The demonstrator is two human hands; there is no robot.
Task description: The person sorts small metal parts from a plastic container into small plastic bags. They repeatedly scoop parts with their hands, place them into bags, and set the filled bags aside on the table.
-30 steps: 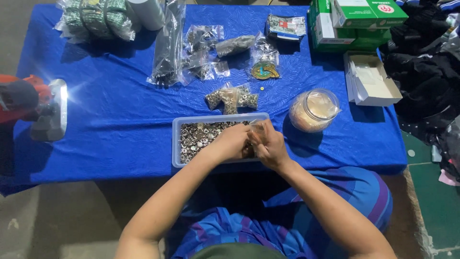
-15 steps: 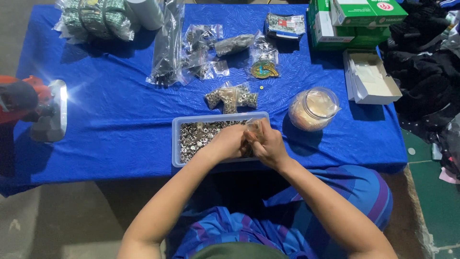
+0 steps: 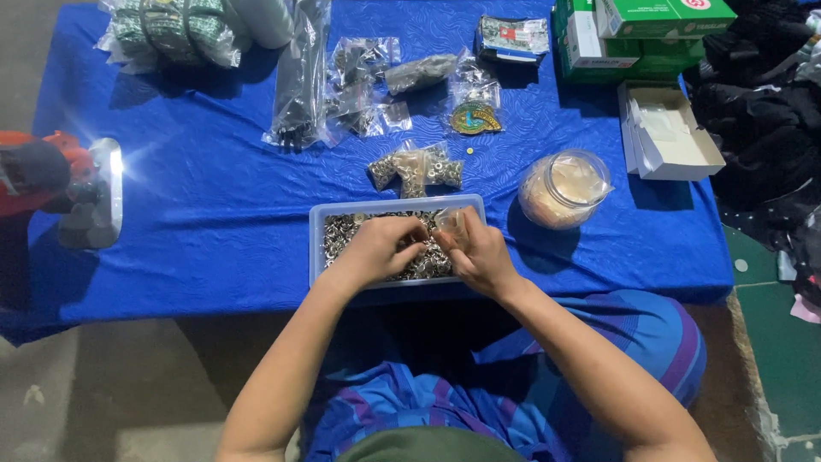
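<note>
I'm looking down at a small workshop or packing stall: blue-clothed table (image 3: 214, 214), tray of metal fasteners (image 3: 342, 235), bagged hardware (image 3: 415, 167), stacked green boxes (image 3: 641, 34).

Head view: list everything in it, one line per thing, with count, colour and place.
tray: one, pale blue, table's near edge, full of small silvery metal pieces
jar: one, clear, pale contents, right of tray
small bags: a cluster, clear, metal bits inside, behind tray
long bag: one, clear, dark contents, far centre-left
green bundle: one, wrapped in plastic, far left
green boxes: a stack, far right
open box: one, white, right edge
lamp: one, lit, left edge
tablecloth: one, blue
dark clothes: a pile, right of table
left hand: over tray
right hand: over tray, pinching something small
</note>
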